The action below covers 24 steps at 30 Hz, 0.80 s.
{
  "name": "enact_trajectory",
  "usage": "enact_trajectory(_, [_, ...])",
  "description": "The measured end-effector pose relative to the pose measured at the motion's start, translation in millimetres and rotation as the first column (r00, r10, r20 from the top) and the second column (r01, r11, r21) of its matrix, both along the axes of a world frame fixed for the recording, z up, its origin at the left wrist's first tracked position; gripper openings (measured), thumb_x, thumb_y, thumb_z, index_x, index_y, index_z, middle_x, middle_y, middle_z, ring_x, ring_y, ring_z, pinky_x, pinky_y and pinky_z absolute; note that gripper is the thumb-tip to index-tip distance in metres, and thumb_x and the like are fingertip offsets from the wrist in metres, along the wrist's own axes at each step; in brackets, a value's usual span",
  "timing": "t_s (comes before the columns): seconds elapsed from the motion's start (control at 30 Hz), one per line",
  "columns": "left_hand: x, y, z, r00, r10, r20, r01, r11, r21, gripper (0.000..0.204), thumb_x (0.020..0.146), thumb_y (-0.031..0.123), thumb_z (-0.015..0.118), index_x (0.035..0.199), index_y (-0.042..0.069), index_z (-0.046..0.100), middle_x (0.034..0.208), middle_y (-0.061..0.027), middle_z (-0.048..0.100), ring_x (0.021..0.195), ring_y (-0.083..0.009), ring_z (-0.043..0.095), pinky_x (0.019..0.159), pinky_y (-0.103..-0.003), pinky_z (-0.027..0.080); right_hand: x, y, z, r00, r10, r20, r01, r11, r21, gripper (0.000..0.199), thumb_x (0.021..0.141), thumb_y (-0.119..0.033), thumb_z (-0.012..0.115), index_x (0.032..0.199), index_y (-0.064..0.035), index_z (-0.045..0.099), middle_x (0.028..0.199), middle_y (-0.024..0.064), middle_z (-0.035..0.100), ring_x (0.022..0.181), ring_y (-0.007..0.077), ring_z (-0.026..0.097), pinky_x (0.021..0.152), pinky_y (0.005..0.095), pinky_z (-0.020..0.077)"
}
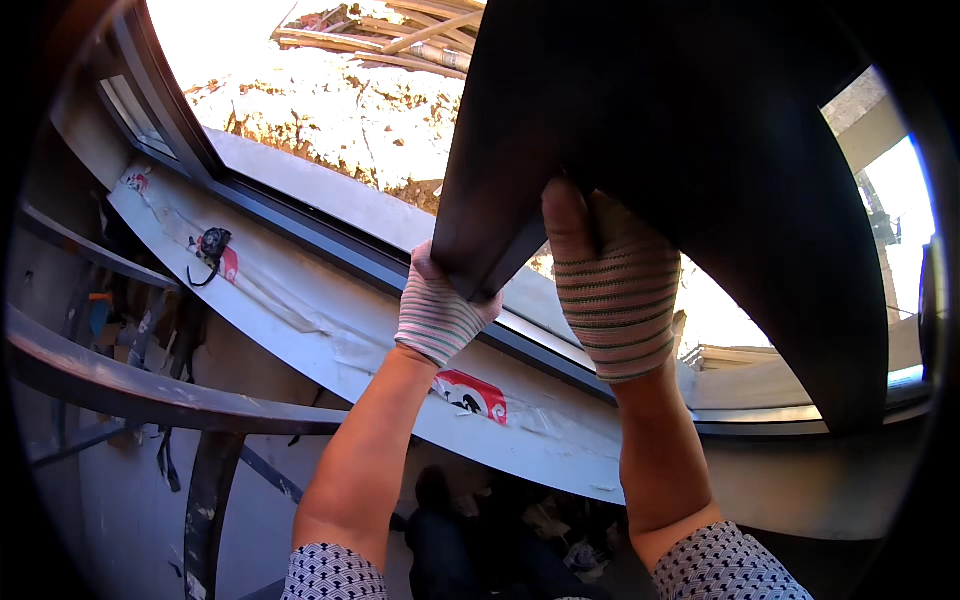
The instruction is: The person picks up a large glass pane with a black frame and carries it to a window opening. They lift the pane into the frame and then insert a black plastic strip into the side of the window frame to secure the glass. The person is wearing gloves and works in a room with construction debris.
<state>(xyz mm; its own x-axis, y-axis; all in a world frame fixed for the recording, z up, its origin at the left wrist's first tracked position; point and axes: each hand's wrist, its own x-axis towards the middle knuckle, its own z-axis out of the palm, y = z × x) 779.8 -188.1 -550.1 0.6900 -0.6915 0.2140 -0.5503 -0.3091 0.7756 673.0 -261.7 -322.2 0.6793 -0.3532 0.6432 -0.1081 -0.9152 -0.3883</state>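
A large dark frame-like piece (690, 120) looms close in front of me, with one limb coming down on the left and a wider one on the right. Its exact kind cannot be made out. My left hand (442, 305), in a striped knit glove, is closed round the lower end of the left limb. Higher and to the right, my right hand (615, 285), gloved alike, grips the inner edge of the piece with its thumb up; its fingertips are partly hidden. Behind both hands runs a dark window frame (300, 215).
Below the window a pale sill (300, 335) carries crumpled clear film and red stickers. A small black object with a strap (213, 243) lies on it. A dark metal railing (160, 395) crosses the lower left. Outside are rubble (330, 120) and stacked wooden poles (400, 35).
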Motion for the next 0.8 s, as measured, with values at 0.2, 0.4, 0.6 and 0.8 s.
enact_trajectory(0.2, [-12.9, 18.6, 49.1, 0.381, -0.448, -0.809, -0.337, 0.747, -0.573, 0.067, 0.085, 0.025, 0.080, 0.134, 0.008, 0.038, 0.126, -0.0111, 0.053, 0.114, -0.0216, 0.055, 0.099, -0.036, 0.051, 0.1, 1.5, 4.3, 0.999, 0.036, -0.034, -0.032, 0.995, 0.093, 0.032, 0.102, -0.029, 0.064, 0.081, -0.0053, 0.068, 0.062, 0.0036, 0.062, 0.054, 0.0154, 0.056, 0.058, 0.0292, 0.0456])
enact_trajectory(0.4, [-10.9, 28.4, 136.4, 0.929, -0.160, -0.332, -0.121, 0.719, -0.684, 0.079, 0.082, 0.034, 0.087, 0.139, 0.002, 0.041, 0.122, -0.0114, 0.059, 0.111, -0.0183, 0.058, 0.096, -0.033, 0.051, 3.7, -4.3, 2.4, 0.997, 0.077, 0.001, -0.077, 0.997, -0.018, 0.033, 0.104, -0.031, 0.061, 0.087, -0.0037, 0.070, 0.066, 0.0043, 0.065, 0.059, 0.0169, 0.060, 0.061, 0.0303, 0.0492])
enact_trajectory(0.6, [-9.1, 24.1, 182.1, 0.937, -0.135, -0.321, -0.159, 0.654, -0.739, 0.074, 0.078, 0.038, 0.089, 0.129, 0.000, 0.051, 0.113, -0.0098, 0.065, 0.104, -0.0168, 0.062, 0.092, -0.031, 0.054, -5.4, -1.7, 4.2, 0.991, 0.089, -0.095, -0.066, 0.971, 0.229, 0.040, 0.106, -0.035, 0.056, 0.086, -0.0030, 0.069, 0.066, 0.0028, 0.063, 0.060, 0.0135, 0.060, 0.059, 0.0292, 0.0502])
enact_trajectory(0.8, [-8.2, 23.8, 196.9, 0.922, -0.129, -0.365, -0.172, 0.708, -0.685, 0.081, 0.073, 0.046, 0.090, 0.126, -0.002, 0.052, 0.111, -0.0113, 0.066, 0.103, -0.0190, 0.064, 0.090, -0.032, 0.056, -10.4, -1.2, 8.2, 0.979, 0.094, -0.184, -0.018, 0.927, 0.375, 0.034, 0.105, -0.032, 0.057, 0.090, -0.0039, 0.070, 0.070, 0.0080, 0.066, 0.063, 0.0211, 0.063, 0.060, 0.0323, 0.0510])
